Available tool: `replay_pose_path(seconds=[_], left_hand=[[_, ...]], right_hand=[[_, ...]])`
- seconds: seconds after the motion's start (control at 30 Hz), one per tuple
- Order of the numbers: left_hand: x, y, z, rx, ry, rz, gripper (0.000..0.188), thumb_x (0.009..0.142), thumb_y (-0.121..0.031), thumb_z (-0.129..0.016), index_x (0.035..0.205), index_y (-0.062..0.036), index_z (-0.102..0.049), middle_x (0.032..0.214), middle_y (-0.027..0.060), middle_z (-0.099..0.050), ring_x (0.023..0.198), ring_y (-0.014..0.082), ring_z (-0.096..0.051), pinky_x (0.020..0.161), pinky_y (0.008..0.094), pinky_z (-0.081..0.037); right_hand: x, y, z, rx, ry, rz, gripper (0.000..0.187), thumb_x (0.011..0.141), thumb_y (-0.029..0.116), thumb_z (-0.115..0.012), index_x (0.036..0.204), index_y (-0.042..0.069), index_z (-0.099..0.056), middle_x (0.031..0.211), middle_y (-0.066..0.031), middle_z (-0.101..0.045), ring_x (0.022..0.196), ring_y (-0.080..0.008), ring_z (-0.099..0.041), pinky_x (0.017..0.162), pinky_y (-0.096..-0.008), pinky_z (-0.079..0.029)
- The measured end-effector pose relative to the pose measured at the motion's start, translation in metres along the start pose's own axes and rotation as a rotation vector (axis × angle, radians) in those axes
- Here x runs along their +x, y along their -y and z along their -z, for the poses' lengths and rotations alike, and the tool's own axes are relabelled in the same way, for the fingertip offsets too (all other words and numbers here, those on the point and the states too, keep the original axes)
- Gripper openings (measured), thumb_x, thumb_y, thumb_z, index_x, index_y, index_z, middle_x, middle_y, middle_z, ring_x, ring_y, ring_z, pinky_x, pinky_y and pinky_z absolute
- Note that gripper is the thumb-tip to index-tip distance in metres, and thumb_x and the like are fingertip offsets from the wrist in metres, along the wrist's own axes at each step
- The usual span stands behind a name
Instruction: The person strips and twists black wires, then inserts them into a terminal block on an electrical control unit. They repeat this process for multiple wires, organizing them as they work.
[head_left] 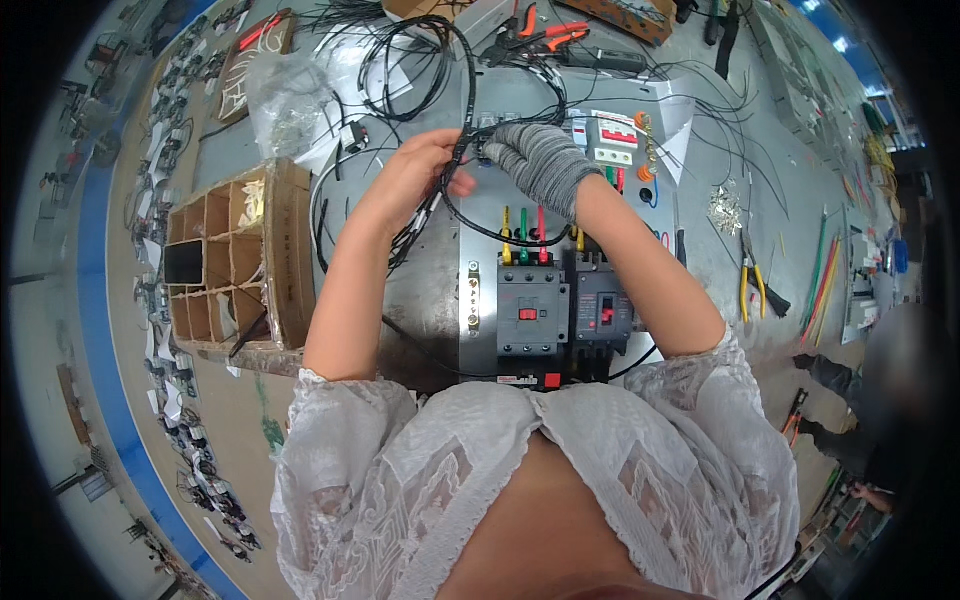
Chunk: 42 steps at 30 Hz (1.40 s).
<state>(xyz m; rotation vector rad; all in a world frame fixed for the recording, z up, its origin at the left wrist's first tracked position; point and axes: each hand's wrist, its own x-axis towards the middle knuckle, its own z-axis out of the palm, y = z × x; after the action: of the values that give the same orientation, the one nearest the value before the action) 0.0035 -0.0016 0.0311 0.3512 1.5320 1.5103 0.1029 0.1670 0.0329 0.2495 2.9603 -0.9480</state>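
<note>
Left hand (420,172) curled behind black cables (472,85), right hand (542,165) bent; both grips unclear | divided box (290,245) left | yellow pliers (744,288) right

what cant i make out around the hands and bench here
In the head view:
What lies under the gloved right hand: hidden by that hand
Part of the bare left hand: hidden by the black cable bundle
Mounting plate, near edge: hidden by the white lace top
Small pale pieces: too small to identify
</note>
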Motion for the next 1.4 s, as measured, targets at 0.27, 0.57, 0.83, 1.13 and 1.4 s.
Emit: replay_pose_path(seconds=[0.27,0.57,0.83,1.13,1.4], left_hand=[[-0.004,-0.006,0.008,0.136,0.130,0.001,0.036,0.092,-0.007,-0.039,0.125,0.0024,-0.050,0.106,0.0071,-0.060,0.086,0.0148,-0.061,0.078,0.0268,-0.048],[-0.011,0.005,0.028,0.181,0.205,-0.013,0.034,0.090,-0.013,-0.050,0.123,-0.0014,-0.053,0.104,0.0049,-0.063,0.096,0.0132,-0.060,0.083,0.0263,-0.044],[-0.009,0.013,0.030,0.231,0.169,-0.068,0.038,0.087,-0.014,-0.058,0.123,-0.0046,-0.054,0.105,-0.0010,-0.063,0.092,0.0045,-0.057,0.079,0.0210,-0.043],[-0.012,0.008,0.017,0.191,0.109,-0.072,0.035,0.082,-0.011,-0.061,0.116,-0.0012,-0.057,0.098,0.0005,-0.064,0.083,0.0051,-0.058,0.073,0.0188,-0.044],[-0.011,0.017,0.006,0.139,0.073,-0.067,0.026,0.088,-0.008,-0.053,0.113,-0.0041,-0.057,0.088,-0.0026,-0.059,0.070,0.0062,-0.053,0.062,0.0206,-0.042]], right_hand=[[0.011,-0.006,-0.015,0.225,0.061,-0.035,0.024,0.087,0.025,-0.057,0.102,0.009,-0.065,0.090,-0.0122,-0.066,0.080,-0.0317,-0.063,0.076,-0.0378,-0.050],[-0.019,0.033,-0.008,-0.070,-0.211,0.162,0.013,0.083,0.014,-0.061,0.093,0.006,-0.065,0.081,-0.0129,-0.064,0.076,-0.0289,-0.062,0.071,-0.0373,-0.049],[-0.013,0.033,-0.032,0.052,0.051,0.026,0.019,0.081,0.022,-0.063,0.086,0.004,-0.066,0.074,-0.0154,-0.064,0.070,-0.0298,-0.062,0.067,-0.0363,-0.050],[-0.008,0.021,-0.039,0.183,0.081,0.023,0.024,0.079,0.029,-0.058,0.078,0.006,-0.065,0.077,-0.0173,-0.064,0.074,-0.0342,-0.062,0.064,-0.0397,-0.049],[-0.012,0.007,-0.035,0.726,0.013,-0.130,0.023,0.075,0.021,-0.070,0.081,0.003,-0.058,0.068,-0.0036,-0.059,0.063,-0.0126,-0.053,0.062,-0.0279,-0.047]])
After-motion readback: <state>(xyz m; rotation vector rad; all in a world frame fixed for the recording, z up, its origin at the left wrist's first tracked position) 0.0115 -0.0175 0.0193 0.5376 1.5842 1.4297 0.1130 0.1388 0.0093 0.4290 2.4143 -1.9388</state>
